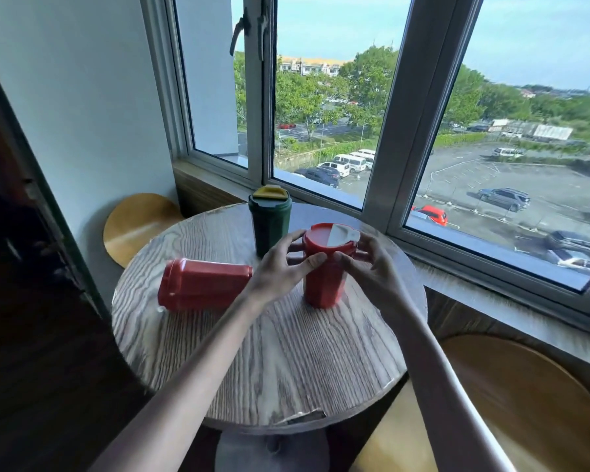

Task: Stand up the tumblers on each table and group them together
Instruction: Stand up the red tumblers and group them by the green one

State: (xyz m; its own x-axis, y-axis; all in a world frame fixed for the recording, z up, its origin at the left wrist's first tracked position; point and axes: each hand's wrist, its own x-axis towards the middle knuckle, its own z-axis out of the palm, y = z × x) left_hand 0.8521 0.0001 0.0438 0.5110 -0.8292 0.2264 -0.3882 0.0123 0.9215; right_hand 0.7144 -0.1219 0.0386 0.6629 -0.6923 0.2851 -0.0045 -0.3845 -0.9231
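The left hand [280, 267] hides part of the green tumbler's [270, 219] base at twelve o'clock on the round table [286, 362]. Both it and the right hand [372, 270] clasp the upright red tumbler [324, 267] near the table's centre, thumbs nearly meeting on its front. A second red tumbler [203, 284] lies on its side at nine o'clock, untouched.

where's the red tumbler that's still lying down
In the head view, the fallen red tumbler lies on its side on the left part of the round wooden table, just left of the left hand and in front of the upright green tumbler.
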